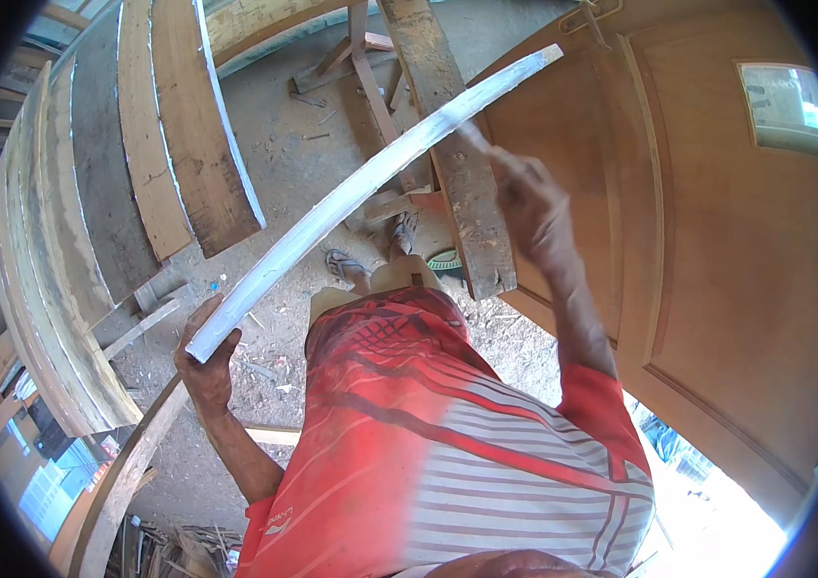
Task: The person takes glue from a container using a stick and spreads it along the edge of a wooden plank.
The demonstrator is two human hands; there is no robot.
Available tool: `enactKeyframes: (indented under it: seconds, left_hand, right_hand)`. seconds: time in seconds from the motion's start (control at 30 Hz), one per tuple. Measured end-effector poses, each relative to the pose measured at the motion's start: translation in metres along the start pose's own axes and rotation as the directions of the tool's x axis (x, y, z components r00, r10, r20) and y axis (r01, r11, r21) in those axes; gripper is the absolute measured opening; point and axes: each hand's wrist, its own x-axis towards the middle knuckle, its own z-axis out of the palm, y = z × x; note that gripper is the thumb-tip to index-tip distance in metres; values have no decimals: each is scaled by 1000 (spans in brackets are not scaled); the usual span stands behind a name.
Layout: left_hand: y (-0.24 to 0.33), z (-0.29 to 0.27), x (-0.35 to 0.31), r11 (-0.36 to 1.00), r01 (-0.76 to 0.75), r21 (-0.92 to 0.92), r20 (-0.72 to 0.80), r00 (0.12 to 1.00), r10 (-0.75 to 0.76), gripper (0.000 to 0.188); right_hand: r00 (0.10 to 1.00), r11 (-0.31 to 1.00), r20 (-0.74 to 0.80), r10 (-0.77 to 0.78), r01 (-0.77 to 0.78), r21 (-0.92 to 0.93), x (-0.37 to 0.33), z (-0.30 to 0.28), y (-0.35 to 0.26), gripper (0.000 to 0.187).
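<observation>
A long wooden board (332, 217) runs slantwise in front of me, its narrow edge coated white along nearly its whole length; a bare wood tip shows at the far end. My left hand (205, 361) is closed around its near end, thumb on one side and fingers on the other. Near the far end, my right hand (536, 207) grips a thin pale tool (472, 135), whose tip meets the white edge. Motion smears the tool, so I cannot tell whether it is a brush or a flat stick.
Several boards with white-streaked edges (202, 125) lie side by side at the left. A rough plank (472, 212) stretches beyond the held board. Brown wooden door panels (717, 279) stand on the right. Wood scraps (187, 554) litter the ground at lower left.
</observation>
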Motion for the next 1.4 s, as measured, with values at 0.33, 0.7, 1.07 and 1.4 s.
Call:
enactKeyframes:
  seconds: [0.33,0.7,1.07,1.4]
  left_hand:
    - [2,0,-9,992,111,-53,-73,991,-115,44]
    - [10,0,-21,996,85,16,-40,996,-84,52]
    - [3,2,-27,994,104,40,9,995,-104,54]
    - [-6,9,-28,991,110,-74,9,994,-110,48]
  right_hand:
    - [906,937,-268,327,-274,217,-3,47,15,31]
    - [876,960,-446,184,-62,274,26,123,20,27]
    - [972,934,-228,64,21,356,-17,114,-76,23]
    - [944,987,-305,-128,91,-131,37,69,0,42]
